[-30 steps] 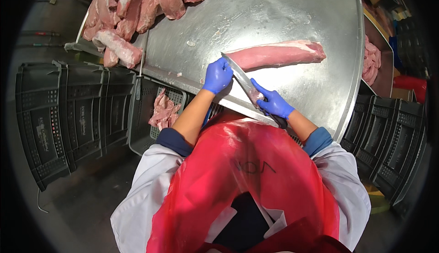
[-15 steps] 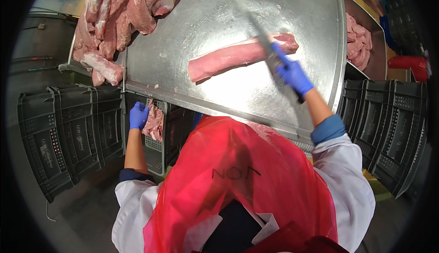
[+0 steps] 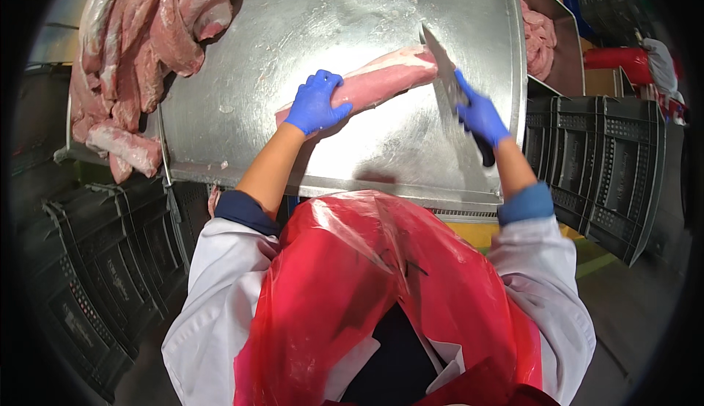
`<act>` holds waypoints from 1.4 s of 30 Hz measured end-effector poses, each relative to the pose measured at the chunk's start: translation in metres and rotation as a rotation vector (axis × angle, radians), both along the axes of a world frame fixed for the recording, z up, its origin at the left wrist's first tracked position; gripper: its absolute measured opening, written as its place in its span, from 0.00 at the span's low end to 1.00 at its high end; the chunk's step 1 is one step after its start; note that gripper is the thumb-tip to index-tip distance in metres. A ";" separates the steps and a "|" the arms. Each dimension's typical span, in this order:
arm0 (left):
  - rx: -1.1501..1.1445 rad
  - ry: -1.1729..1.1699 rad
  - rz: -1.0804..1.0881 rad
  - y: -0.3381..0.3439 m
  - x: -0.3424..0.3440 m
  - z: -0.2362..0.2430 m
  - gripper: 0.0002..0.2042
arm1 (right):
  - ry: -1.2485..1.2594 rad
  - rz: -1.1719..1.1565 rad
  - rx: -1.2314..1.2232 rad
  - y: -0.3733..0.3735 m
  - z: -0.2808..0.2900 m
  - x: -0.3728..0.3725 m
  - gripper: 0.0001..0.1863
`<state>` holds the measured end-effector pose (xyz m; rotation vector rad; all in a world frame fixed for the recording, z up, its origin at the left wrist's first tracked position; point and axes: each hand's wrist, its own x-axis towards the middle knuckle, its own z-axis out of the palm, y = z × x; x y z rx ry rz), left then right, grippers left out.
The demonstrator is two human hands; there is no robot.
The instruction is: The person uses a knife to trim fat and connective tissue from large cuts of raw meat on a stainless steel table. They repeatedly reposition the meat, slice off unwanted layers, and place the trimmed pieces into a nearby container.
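A long pink pork loin point(image 3: 389, 79) with a pale fat strip along its far edge lies slantwise on the metal table point(image 3: 367, 10). Its left end is gripped by my left hand point(image 3: 317, 105), blue-gloved, thumb on the near side and fingers over the top. My right hand point(image 3: 482, 118), in the same kind of glove, is closed round the dark handle of a long knife point(image 3: 441, 63). The blade stands beside the loin's right end, its tip pointing away from me. Whether the edge touches the meat I cannot tell.
More pork loins point(image 3: 139, 39) are heaped at the table's far left. Beyond the right edge, a metal bin point(image 3: 568, 50) holds pale meat pieces point(image 3: 539, 39). Dark plastic crates point(image 3: 110, 259) stand at the left, and others point(image 3: 598, 164) at the right.
My left hand has come up from the crate of meat scraps beside the table onto the loin's left end. The knife has shifted from over the loin to its right end.
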<state>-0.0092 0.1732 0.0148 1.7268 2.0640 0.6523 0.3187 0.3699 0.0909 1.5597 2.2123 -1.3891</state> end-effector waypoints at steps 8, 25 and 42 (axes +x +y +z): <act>-0.009 0.021 -0.079 0.008 0.005 0.002 0.23 | 0.041 -0.143 0.058 0.002 -0.018 -0.062 0.41; -0.461 -0.039 -0.079 0.017 0.012 0.028 0.22 | 0.436 -0.427 -0.560 -0.159 0.083 0.035 0.42; -0.368 0.163 -0.243 0.201 0.031 0.001 0.15 | 0.611 -0.369 -0.064 -0.017 -0.051 -0.066 0.41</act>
